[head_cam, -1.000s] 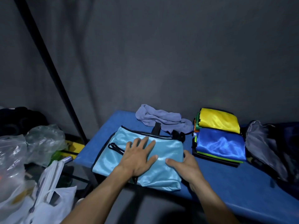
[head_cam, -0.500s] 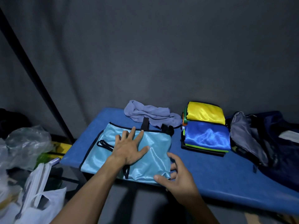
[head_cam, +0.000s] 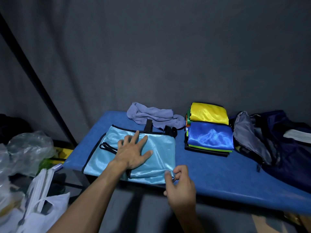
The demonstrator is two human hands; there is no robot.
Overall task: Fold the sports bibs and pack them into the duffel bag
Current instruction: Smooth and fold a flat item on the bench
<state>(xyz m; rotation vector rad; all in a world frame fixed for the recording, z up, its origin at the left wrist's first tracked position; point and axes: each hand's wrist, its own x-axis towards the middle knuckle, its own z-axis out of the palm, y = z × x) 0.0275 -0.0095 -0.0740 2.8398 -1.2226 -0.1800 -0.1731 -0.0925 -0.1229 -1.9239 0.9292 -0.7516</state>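
Note:
A light blue bib (head_cam: pixel 158 152) with black trim lies partly folded on the blue table (head_cam: pixel 218 172), near its front left. My left hand (head_cam: pixel 133 152) presses flat on the bib, fingers spread. My right hand (head_cam: pixel 178 184) pinches the bib's near right corner at the table's front edge. A stack of folded bibs (head_cam: pixel 209 130), yellow and blue on top, sits to the right. The dark navy duffel bag (head_cam: pixel 277 148) lies open at the far right, its grey lining showing.
A crumpled grey-purple cloth (head_cam: pixel 154 116) lies behind the light blue bib. Plastic bags (head_cam: pixel 28 148) and a white bag (head_cam: pixel 42 209) crowd the floor at the left. A black pole (head_cam: pixel 38 84) slants up on the left. A grey curtain hangs behind the table.
My right hand slid from the bib's right side down to its near right corner and took hold of it. My left hand stayed pressing on the bib. The camera view shifted slightly.

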